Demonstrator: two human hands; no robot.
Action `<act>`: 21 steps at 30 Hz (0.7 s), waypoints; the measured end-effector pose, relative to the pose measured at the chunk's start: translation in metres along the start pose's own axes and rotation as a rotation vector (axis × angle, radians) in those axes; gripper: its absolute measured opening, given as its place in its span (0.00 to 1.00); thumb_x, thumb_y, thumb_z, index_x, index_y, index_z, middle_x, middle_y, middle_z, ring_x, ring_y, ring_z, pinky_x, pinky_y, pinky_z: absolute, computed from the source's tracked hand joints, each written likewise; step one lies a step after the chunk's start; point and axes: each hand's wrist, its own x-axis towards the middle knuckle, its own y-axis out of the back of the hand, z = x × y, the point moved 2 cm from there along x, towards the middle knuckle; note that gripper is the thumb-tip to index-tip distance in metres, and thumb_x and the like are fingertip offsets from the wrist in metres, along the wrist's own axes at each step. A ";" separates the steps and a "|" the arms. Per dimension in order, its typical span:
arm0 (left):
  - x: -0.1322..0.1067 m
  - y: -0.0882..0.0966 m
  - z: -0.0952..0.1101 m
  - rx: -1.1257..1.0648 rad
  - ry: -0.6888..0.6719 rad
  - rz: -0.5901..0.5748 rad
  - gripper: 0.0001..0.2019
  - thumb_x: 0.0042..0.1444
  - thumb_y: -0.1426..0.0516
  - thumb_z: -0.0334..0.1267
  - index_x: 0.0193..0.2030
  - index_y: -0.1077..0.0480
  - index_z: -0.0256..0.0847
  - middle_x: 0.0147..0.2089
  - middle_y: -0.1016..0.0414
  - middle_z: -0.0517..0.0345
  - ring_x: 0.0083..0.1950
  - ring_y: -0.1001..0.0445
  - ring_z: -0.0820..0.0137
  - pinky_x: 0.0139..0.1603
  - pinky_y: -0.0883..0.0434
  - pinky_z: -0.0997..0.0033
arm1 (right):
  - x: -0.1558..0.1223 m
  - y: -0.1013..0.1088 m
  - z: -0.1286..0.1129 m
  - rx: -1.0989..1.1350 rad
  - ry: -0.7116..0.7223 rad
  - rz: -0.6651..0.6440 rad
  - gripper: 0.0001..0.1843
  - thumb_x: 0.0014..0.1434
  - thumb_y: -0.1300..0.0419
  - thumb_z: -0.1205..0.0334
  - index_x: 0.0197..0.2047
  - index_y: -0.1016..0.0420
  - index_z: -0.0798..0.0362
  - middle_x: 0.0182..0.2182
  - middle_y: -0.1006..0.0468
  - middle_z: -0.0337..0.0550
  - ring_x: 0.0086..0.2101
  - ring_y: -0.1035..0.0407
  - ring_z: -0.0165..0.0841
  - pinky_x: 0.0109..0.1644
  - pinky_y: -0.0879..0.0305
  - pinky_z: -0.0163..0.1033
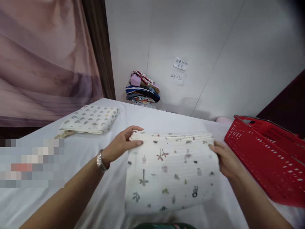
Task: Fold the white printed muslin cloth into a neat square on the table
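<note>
A folded white cloth (171, 171) printed with small plants lies on the white table (152, 121) right in front of me. My left hand (122, 144), with a metal watch on the wrist, pinches the cloth's far left corner between thumb and fingers. My right hand (225, 159) grips the cloth's right edge, with the fingers curled under it.
A second folded cloth (90, 119) with grey dots lies at the table's far left. A pile of coloured fabrics (143, 90) stands against the white wall. A red plastic basket (269, 156) sits at the right. A pink curtain (47, 57) hangs at the left.
</note>
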 end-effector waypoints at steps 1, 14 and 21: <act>0.008 -0.001 -0.011 0.001 0.056 -0.005 0.31 0.37 0.36 0.49 0.50 0.34 0.43 0.36 0.27 0.58 0.33 0.28 0.68 0.31 0.31 0.72 | 0.011 -0.004 0.018 0.014 -0.056 -0.017 0.24 0.46 0.37 0.56 0.47 0.29 0.56 0.37 0.21 0.51 0.32 0.26 0.40 0.31 0.31 0.40; 0.056 -0.022 -0.113 0.394 0.329 0.252 0.27 0.46 0.42 0.52 0.49 0.34 0.38 0.42 0.26 0.49 0.41 0.27 0.64 0.37 0.32 0.70 | 0.069 -0.019 0.114 -0.121 -0.290 -0.032 0.21 0.48 0.38 0.51 0.42 0.27 0.56 0.33 0.22 0.47 0.30 0.28 0.35 0.32 0.33 0.36; 0.058 -0.027 -0.106 0.567 0.264 0.232 0.23 0.45 0.43 0.57 0.42 0.31 0.43 0.36 0.26 0.58 0.38 0.28 0.65 0.36 0.34 0.71 | 0.082 -0.025 0.119 -0.305 -0.117 0.102 0.21 0.48 0.40 0.49 0.40 0.28 0.56 0.31 0.24 0.44 0.30 0.31 0.33 0.31 0.36 0.35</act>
